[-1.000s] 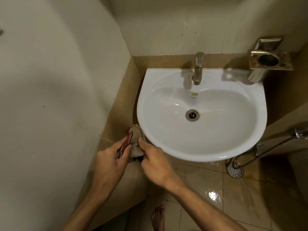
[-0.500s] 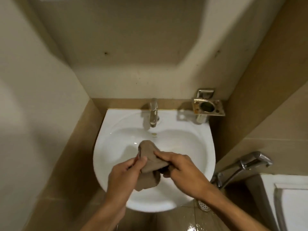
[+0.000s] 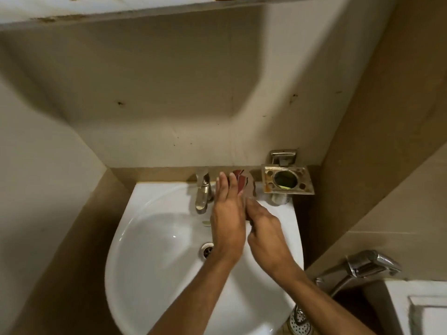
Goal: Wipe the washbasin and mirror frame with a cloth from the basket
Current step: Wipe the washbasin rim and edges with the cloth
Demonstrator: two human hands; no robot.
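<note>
The white washbasin (image 3: 157, 257) fills the lower middle of the head view. A beige cloth with red and black markings (image 3: 246, 183) lies on the basin's back rim, right of the metal tap (image 3: 203, 193). My left hand (image 3: 228, 213) presses flat on the cloth, fingers stretched toward the wall. My right hand (image 3: 264, 228) grips the cloth's near end just behind the left hand. Most of the cloth is hidden under both hands. A worn white edge (image 3: 121, 8) runs along the top; I cannot tell whether it is the mirror frame.
A rusty metal holder with a round hole (image 3: 287, 181) is fixed to the wall right beside the cloth. A chrome hand sprayer (image 3: 362, 264) hangs at the lower right, above a floor drain (image 3: 300, 320). Beige walls close in on both sides.
Both hands carried the cloth from beside the basin's lower left, over the bowl, to the back rim by the tap. The view tilted up, so the wall above shows.
</note>
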